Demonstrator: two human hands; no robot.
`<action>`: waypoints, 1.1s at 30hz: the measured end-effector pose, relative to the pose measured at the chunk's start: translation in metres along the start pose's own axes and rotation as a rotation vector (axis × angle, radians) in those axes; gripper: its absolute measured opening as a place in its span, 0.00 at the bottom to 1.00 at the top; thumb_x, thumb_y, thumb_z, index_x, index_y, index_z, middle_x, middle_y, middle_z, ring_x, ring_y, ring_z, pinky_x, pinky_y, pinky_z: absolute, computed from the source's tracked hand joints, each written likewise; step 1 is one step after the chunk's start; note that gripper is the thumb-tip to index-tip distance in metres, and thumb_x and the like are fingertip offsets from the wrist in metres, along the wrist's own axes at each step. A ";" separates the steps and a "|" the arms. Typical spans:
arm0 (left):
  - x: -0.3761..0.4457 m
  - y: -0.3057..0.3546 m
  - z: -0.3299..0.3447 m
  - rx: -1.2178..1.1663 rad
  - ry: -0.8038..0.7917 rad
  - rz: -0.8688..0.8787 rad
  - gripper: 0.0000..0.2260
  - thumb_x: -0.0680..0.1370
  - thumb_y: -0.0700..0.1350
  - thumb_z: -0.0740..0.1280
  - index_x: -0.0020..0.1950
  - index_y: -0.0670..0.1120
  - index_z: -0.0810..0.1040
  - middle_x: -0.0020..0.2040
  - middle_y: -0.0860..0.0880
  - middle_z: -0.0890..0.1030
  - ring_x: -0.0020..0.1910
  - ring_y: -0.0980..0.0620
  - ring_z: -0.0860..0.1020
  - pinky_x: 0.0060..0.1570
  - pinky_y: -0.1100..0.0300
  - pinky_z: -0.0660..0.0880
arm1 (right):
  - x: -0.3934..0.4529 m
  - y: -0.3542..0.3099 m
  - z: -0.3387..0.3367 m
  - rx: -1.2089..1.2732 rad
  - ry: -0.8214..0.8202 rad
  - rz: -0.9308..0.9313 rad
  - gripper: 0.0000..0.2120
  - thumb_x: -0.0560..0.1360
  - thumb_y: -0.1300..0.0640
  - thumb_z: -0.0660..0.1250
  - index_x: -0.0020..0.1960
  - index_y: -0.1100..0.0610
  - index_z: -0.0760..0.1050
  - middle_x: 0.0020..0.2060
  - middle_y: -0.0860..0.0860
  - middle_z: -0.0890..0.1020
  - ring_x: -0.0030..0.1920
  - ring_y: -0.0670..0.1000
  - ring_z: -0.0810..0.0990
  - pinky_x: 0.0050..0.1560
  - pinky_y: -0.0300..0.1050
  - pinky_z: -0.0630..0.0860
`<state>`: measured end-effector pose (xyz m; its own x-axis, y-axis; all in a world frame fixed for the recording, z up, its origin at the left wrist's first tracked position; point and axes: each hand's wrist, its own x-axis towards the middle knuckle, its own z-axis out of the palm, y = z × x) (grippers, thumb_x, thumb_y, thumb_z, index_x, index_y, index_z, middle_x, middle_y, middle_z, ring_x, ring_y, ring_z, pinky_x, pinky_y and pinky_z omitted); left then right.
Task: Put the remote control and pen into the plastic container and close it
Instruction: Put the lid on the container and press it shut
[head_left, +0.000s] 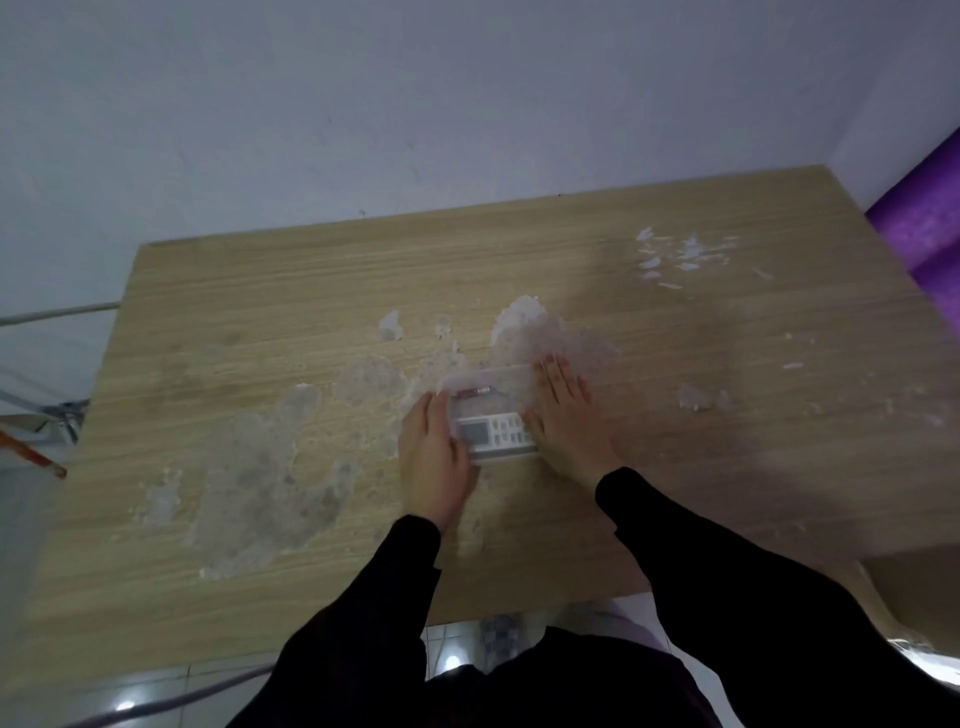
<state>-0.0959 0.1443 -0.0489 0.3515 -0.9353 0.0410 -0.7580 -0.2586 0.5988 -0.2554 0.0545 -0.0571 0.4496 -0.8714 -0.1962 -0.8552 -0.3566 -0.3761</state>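
A clear plastic container (491, 382) sits in the middle of the wooden table (260, 312). Inside it lie a white remote control (496, 431) with a grey screen and, behind it, a pen (472, 392) with a red part. My left hand (434, 460) lies flat against the container's left side. My right hand (563, 415) rests flat on its right side, fingers extended over the top edge. I cannot tell whether a lid covers it.
The table top is worn, with white peeled patches (524, 322) around the container and at the far right. A purple roll (924, 228) leans at the right edge. A wall stands behind the table. An orange-handled tool (31, 454) lies at the left.
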 end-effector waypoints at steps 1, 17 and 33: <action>0.004 0.002 0.001 0.044 -0.008 0.026 0.23 0.74 0.37 0.61 0.70 0.42 0.63 0.70 0.38 0.67 0.70 0.41 0.63 0.69 0.49 0.61 | 0.000 0.000 0.000 0.001 -0.005 0.004 0.31 0.80 0.46 0.48 0.76 0.59 0.43 0.78 0.56 0.46 0.77 0.54 0.42 0.77 0.55 0.46; 0.034 -0.002 0.029 0.287 -0.204 0.229 0.33 0.78 0.61 0.47 0.76 0.42 0.45 0.78 0.41 0.49 0.77 0.45 0.43 0.76 0.47 0.46 | 0.006 -0.002 -0.003 -0.051 0.000 -0.038 0.28 0.80 0.46 0.52 0.76 0.53 0.47 0.77 0.60 0.51 0.77 0.59 0.46 0.76 0.58 0.46; 0.050 -0.007 0.030 0.301 -0.229 0.298 0.34 0.75 0.62 0.53 0.75 0.42 0.55 0.75 0.40 0.61 0.75 0.42 0.56 0.74 0.44 0.54 | 0.020 0.003 0.005 -0.111 0.065 -0.142 0.33 0.74 0.38 0.48 0.75 0.50 0.51 0.74 0.62 0.60 0.75 0.62 0.57 0.75 0.59 0.50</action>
<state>-0.0888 0.0922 -0.0749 -0.0097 -0.9997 -0.0218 -0.9448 0.0020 0.3277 -0.2475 0.0377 -0.0663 0.5529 -0.8286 -0.0880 -0.8093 -0.5090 -0.2933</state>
